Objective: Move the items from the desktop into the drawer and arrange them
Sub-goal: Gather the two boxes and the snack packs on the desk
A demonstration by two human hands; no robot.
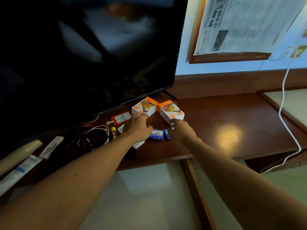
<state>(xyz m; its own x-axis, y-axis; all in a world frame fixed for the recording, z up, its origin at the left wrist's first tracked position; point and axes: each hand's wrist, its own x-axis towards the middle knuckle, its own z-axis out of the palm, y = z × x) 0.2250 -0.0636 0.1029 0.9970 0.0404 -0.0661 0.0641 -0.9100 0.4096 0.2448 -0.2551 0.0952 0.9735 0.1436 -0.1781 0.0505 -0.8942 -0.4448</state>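
Dark reddish wood formed the desktop (232, 117), where a large black television (83, 63) stood at the left. Both arms reached forward. The left hand (138, 127) had its fingers extended, the tips touching the left orange-and-white box (144, 106). The right hand (181, 131) touched the near corner of the right orange-and-white box (172, 112); whether either hand actually gripped could not be told. Between the hands lay a blue packet (157, 135) printed "LUX". An orange-edged card (122, 117) bore writing too blurred to read. Coiled white cable (93, 136) and a white remote (51, 146) lay further left.
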